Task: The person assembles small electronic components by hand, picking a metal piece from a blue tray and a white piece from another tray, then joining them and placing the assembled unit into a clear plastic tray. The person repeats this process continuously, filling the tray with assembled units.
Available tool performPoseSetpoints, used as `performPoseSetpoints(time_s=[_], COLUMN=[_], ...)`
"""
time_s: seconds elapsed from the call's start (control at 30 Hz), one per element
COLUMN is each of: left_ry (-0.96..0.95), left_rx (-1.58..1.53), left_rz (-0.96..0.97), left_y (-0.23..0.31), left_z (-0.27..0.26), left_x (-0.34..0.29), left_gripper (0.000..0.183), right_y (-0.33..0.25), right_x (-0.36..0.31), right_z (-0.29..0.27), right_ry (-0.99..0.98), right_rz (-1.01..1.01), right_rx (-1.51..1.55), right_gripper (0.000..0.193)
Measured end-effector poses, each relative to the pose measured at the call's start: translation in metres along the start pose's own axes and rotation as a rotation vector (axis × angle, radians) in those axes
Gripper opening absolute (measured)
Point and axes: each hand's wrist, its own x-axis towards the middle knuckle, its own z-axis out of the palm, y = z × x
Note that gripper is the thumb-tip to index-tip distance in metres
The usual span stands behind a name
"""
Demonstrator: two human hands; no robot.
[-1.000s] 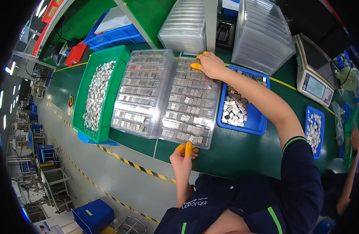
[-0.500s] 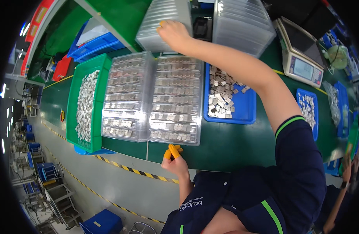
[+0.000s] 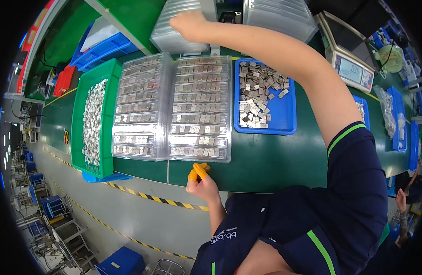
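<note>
My right hand (image 3: 189,25) is at the far side of the table, over a stack of clear plastic trays (image 3: 179,39). Its fingertips are hidden, so I cannot see whether they grip a tray. By the table's front edge, my left hand (image 3: 202,184) has its yellow-capped fingers pressed together; anything between them is hidden. Just beyond them lies a clear tray (image 3: 200,110) with rows of small silver metal pieces. A similar stack of filled trays (image 3: 140,110) stands against its left side. To the right, a blue bin (image 3: 279,123) holds loose metal pieces (image 3: 256,89).
At the left stands a green bin (image 3: 112,91) full of small silver pieces. Another stack of clear trays (image 3: 279,18) rises at the back, with a digital scale (image 3: 350,68) to its right. A smaller blue bin (image 3: 366,117) sits beneath my right arm's far side.
The whole view has shifted, so the table sits slightly higher. My right hand has moved a little farther left over the tray stack, and its yellow fingertip no longer shows. My left hand stays pinched.
</note>
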Motion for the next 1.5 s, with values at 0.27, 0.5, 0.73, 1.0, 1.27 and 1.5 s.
performPoseSetpoints(time_s=[0.27,0.5,0.73,1.0,1.27,1.5], left_ry=[0.025,0.036,0.033,0.017,0.043,0.051], left_rx=[0.013,0.024,-0.008,-0.014,-0.017,0.009], left_rz=[0.084,0.075,0.018,0.017,0.041,0.016], left_y=[-0.001,0.000,0.004,0.006,0.003,0.004], left_z=[0.000,0.000,0.001,0.000,0.000,-0.001], left_x=[0.000,0.000,-0.002,-0.001,0.000,-0.001], left_gripper=[0.024,0.025,0.029,0.028,0.028,0.026], right_y=[0.008,0.007,0.014,0.006,-0.011,-0.003], right_x=[0.002,0.009,0.021,0.016,0.011,0.018], right_z=[0.012,0.011,0.003,0.012,0.011,0.028], right_ry=[0.063,-0.018,-0.092,-0.069,0.057,0.202], right_rz=[-0.208,-0.103,-0.064,-0.213,-0.177,-0.289], right_rx=[-0.229,-0.033,0.055,-0.150,-0.181,-0.346], right_gripper=[0.011,0.011,0.018,0.018,0.014,0.017])
